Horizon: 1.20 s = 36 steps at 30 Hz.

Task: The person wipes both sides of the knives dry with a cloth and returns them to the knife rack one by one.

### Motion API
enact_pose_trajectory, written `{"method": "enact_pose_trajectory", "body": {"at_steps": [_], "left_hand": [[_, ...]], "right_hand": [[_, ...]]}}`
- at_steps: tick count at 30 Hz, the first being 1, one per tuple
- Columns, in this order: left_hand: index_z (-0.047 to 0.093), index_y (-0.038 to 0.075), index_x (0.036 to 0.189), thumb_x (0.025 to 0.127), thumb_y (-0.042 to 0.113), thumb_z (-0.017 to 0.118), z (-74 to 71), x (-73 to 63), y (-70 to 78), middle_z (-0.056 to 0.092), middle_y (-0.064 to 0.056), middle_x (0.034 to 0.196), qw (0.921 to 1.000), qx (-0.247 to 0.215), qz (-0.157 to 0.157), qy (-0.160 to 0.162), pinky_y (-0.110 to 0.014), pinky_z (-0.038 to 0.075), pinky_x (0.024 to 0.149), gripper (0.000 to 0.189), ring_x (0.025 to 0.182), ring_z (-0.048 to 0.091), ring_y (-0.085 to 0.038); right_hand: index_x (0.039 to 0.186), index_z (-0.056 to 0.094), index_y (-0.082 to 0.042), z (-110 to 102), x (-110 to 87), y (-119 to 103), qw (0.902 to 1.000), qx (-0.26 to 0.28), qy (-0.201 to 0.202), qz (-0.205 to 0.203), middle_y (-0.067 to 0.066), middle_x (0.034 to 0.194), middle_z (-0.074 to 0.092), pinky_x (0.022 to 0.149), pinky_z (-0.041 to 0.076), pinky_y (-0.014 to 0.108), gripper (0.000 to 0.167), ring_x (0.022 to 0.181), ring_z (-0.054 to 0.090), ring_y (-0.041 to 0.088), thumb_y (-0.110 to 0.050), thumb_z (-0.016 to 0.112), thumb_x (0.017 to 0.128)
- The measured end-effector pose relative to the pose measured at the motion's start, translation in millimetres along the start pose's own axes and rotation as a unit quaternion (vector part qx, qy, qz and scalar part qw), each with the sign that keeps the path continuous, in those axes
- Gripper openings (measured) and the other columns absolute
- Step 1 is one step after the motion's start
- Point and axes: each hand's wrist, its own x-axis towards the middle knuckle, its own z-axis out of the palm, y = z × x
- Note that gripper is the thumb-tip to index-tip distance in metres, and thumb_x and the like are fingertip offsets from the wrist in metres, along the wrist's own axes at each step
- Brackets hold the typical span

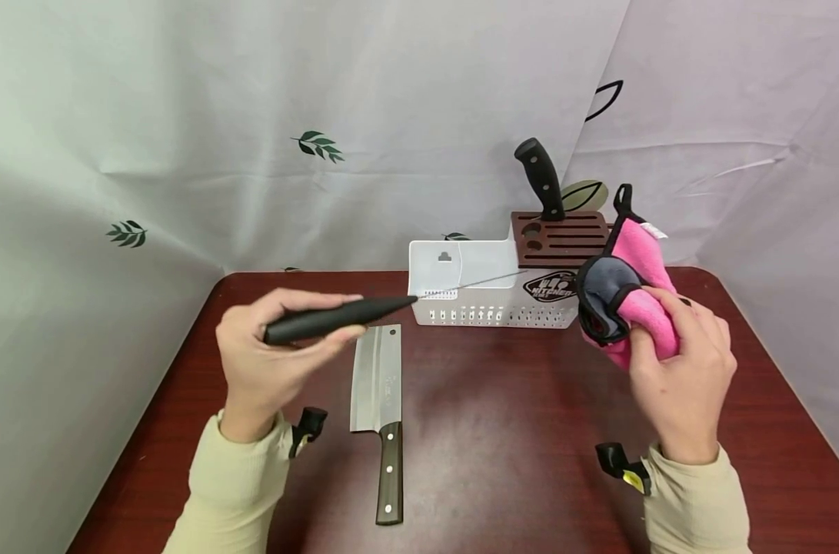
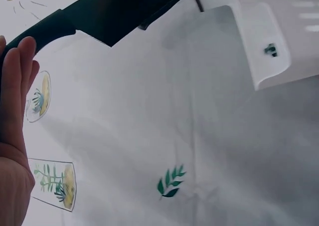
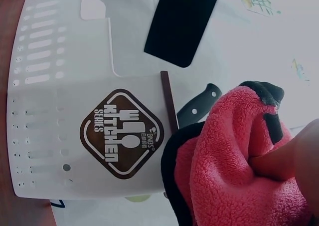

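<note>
Gripping a black knife (image 1: pixel 339 317) in my left hand (image 1: pixel 256 365), cloth (image 1: pixel 644 250) in my right hand (image 1: pixel 689 373), I see the table's (image 1: pixel 495 462) far-edge rack (image 1: pixel 484 302) partly hidden.

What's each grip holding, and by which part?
Left grip: a knife, by its black handle. Right grip: a pink-and-gray cloth, by a bunched pink fold.

Pale cream on the left sleeve (image 1: pixel 228 492), and the right sleeve (image 1: pixel 699 500) matches it! Black left wrist camera (image 1: pixel 312 422) here, black right wrist camera (image 1: pixel 611 459) there, that one showing a yellow patch (image 1: pixel 633 482).
</note>
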Motion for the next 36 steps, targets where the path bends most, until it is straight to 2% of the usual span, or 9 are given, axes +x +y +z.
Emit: {"method": "enact_pose_trajectory", "body": {"at_steps": [2, 5, 12, 14, 17, 21, 24, 28, 36], "left_hand": [[0.071, -0.016, 0.083, 0.069, 0.007, 0.093, 0.2, 11.4, -0.1, 0.075, -0.016, 0.082, 0.9999, 0.008, 0.002, 0.015, -0.014, 0.046, 0.049, 0.035, 0.058, 0.069, -0.009], [0.071, -0.013, 0.082, 0.068, 0.011, 0.094, 3.1, 28.0, 0.6, 0.075, -0.016, 0.080, 0.9995, 0.023, -0.001, 0.020, -0.014, 0.040, 0.047, 0.036, 0.055, 0.066, -0.008], [0.075, -0.006, 0.085, 0.074, 0.028, 0.091, 18.1, 64.1, -5.2, 0.074, -0.016, 0.079, 0.9991, 0.033, 0.020, -0.021, -0.020, 0.046, 0.049, 0.040, 0.056, 0.066, -0.013], [0.075, -0.006, 0.086, 0.073, 0.023, 0.091, 23.3, 73.6, -8.7, 0.075, -0.015, 0.080, 0.9987, 0.032, 0.029, -0.029, -0.021, 0.046, 0.049, 0.036, 0.054, 0.064, -0.012], [0.075, -0.007, 0.088, 0.070, 0.005, 0.091, 32.3, 87.4, -14.7, 0.074, -0.014, 0.079, 0.9985, 0.019, 0.034, -0.039, -0.023, 0.048, 0.049, 0.027, 0.053, 0.063, -0.014], [0.071, -0.012, 0.092, 0.069, -0.012, 0.085, 47.1, 103.7, -24.1, 0.073, -0.018, 0.078, 0.9971, -0.034, 0.025, -0.063, -0.031, 0.056, 0.054, 0.027, 0.059, 0.070, -0.021], [0.068, -0.015, 0.095, 0.073, -0.013, 0.083, 58.9, 113.6, -30.6, 0.073, -0.021, 0.079, 0.9936, -0.069, 0.017, -0.088, -0.040, 0.059, 0.059, 0.026, 0.066, 0.074, -0.029], [0.069, -0.014, 0.095, 0.075, -0.008, 0.084, 72.7, 123.3, -36.0, 0.074, -0.017, 0.079, 0.9919, -0.066, 0.012, -0.108, -0.039, 0.059, 0.061, 0.026, 0.067, 0.073, -0.026], [0.069, -0.011, 0.095, 0.075, -0.007, 0.084, 89.3, 129.2, -40.8, 0.074, -0.015, 0.079, 0.9884, -0.080, -0.039, -0.123, -0.041, 0.059, 0.066, 0.025, 0.068, 0.073, -0.026]], "right_hand": [[0.114, 0.075, -0.003, 0.0, 0.0, 0.9, 1.0000, -0.002, 0.001, 0.001, 0.022, 0.109, 0.069, 0.083, 0.034, 0.037, 0.033, 0.102, 0.057, 0.044, -0.009, 0.064, 0.083], [0.114, 0.075, -0.004, -0.6, 0.2, 2.1, 1.0000, -0.004, 0.003, 0.001, 0.022, 0.110, 0.069, 0.083, 0.034, 0.037, 0.033, 0.102, 0.057, 0.043, -0.010, 0.064, 0.083], [0.117, 0.074, -0.005, -1.9, -1.3, 3.7, 0.9999, -0.009, -0.014, -0.004, 0.022, 0.112, 0.069, 0.081, 0.033, 0.033, 0.035, 0.103, 0.056, 0.043, -0.014, 0.062, 0.085], [0.117, 0.074, -0.005, -1.4, -1.6, 4.2, 0.9998, -0.009, -0.014, -0.003, 0.022, 0.112, 0.069, 0.082, 0.033, 0.034, 0.035, 0.103, 0.056, 0.043, -0.013, 0.062, 0.085], [0.116, 0.074, -0.005, 0.0, -1.6, 4.8, 0.9999, -0.010, -0.009, 0.004, 0.022, 0.112, 0.069, 0.082, 0.034, 0.039, 0.035, 0.103, 0.057, 0.043, -0.012, 0.064, 0.084], [0.116, 0.074, -0.005, 0.4, -1.4, 5.2, 0.9999, -0.012, -0.010, 0.005, 0.022, 0.112, 0.069, 0.082, 0.034, 0.040, 0.034, 0.104, 0.056, 0.043, -0.011, 0.065, 0.084], [0.116, 0.074, -0.003, 0.2, -1.3, 4.5, 0.9997, -0.017, -0.015, 0.002, 0.022, 0.113, 0.069, 0.082, 0.034, 0.040, 0.034, 0.104, 0.056, 0.045, -0.011, 0.064, 0.084], [0.113, 0.075, -0.003, 2.1, -1.5, 1.4, 0.9998, -0.016, -0.004, 0.013, 0.022, 0.111, 0.070, 0.082, 0.034, 0.044, 0.033, 0.102, 0.056, 0.044, -0.008, 0.065, 0.083], [0.113, 0.074, -0.001, 2.1, 0.4, -5.8, 0.9996, -0.020, 0.003, 0.019, 0.025, 0.110, 0.069, 0.081, 0.033, 0.047, 0.032, 0.101, 0.055, 0.045, -0.007, 0.065, 0.083]]}}
